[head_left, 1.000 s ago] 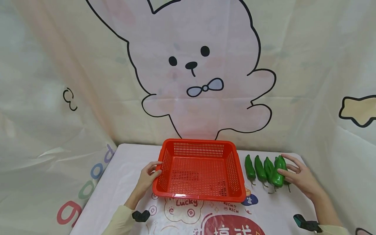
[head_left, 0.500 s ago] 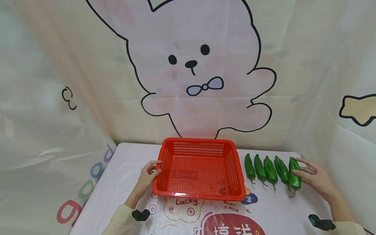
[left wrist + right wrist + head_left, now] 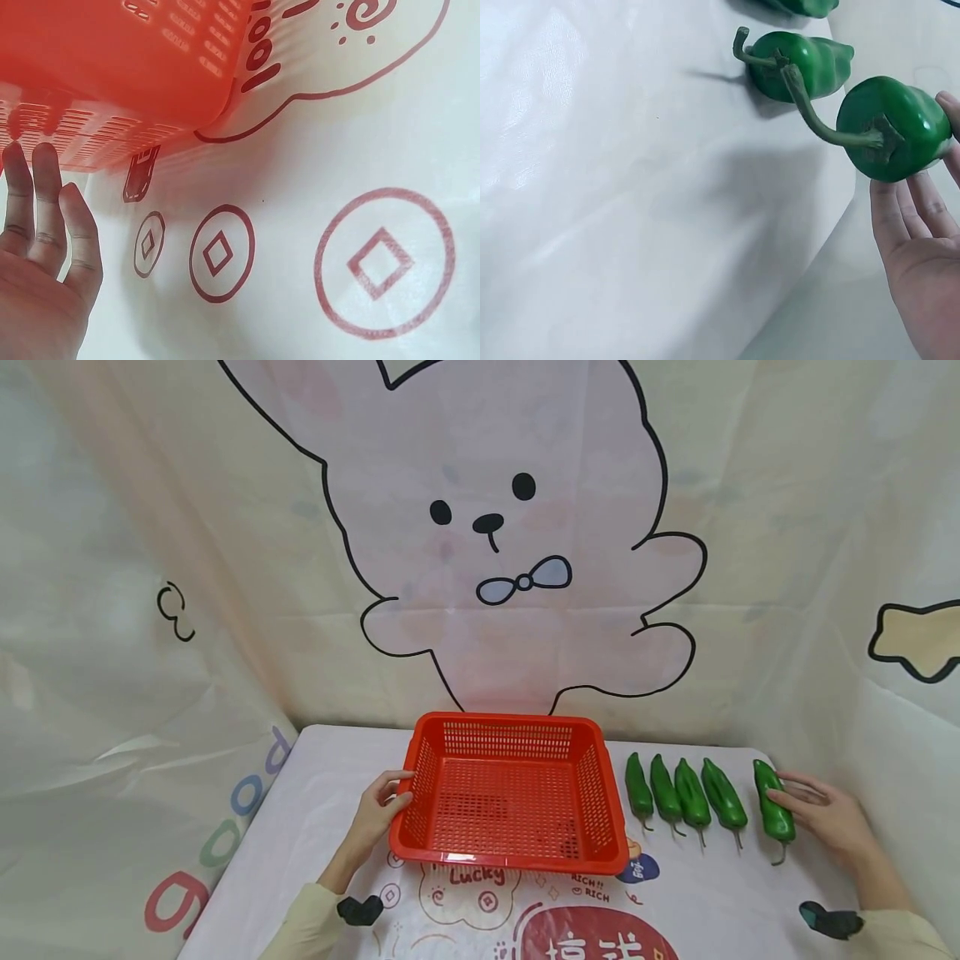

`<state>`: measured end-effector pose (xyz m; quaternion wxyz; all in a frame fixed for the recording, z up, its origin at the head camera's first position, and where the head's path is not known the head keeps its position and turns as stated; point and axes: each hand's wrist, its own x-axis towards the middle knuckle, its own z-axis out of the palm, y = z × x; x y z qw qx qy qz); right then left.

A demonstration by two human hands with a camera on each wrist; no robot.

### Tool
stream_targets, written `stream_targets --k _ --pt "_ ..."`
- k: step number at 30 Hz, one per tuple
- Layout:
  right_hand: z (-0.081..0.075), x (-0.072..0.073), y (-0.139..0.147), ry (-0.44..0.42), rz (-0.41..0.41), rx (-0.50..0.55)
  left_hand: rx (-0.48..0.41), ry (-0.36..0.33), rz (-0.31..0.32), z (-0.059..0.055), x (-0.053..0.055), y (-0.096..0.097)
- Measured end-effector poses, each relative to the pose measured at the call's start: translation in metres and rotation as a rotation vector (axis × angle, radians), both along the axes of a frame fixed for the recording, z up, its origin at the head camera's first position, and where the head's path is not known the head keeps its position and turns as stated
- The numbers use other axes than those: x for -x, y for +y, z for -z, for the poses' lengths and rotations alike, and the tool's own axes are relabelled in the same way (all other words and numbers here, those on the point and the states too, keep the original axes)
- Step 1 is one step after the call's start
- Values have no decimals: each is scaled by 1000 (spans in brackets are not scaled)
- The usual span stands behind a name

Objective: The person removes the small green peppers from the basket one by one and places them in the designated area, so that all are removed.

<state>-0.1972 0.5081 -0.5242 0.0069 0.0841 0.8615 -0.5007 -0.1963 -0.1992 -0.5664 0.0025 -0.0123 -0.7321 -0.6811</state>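
Note:
A red plastic basket (image 3: 517,864) with slotted walls stands mid-table, with nothing in it. My left hand (image 3: 375,810) grips its left rim; in the left wrist view, the fingertips (image 3: 46,154) meet the outer wall of the basket (image 3: 112,60). At the table's right side my right hand (image 3: 832,818) pinches a green pepper (image 3: 774,802) between thumb and fingers. The right wrist view has this pepper (image 3: 900,127) stem towards the camera, seemingly raised off the table. Several other green peppers lie in a row between it and the basket, the nearest pepper (image 3: 723,793) apart from it.
A white cloth with red print (image 3: 592,935) covers the table (image 3: 352,747). Hanging sheets enclose it, with a cartoon animal (image 3: 495,610) on the back sheet (image 3: 750,693). The table's right edge runs close to my right hand.
My right hand has carried the held pepper rightwards, from over the row to its right end, uncovering the peppers beneath. The basket and my left hand have stayed put.

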Motion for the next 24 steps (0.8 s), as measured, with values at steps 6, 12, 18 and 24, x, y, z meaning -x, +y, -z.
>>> stream_targets --k 6,12,18,24 --pt "4 7 1 3 -8 -23 -15 -9 16 -2 -1 -1" --pt "11 14 3 -13 -33 -87 -18 -12 20 -2 -1 0" --pt "15 22 2 -46 -47 -89 -23 -15 20 -2 0 -1" --pt "21 25 3 -39 -61 -114 -25 -20 21 -3 0 -1"
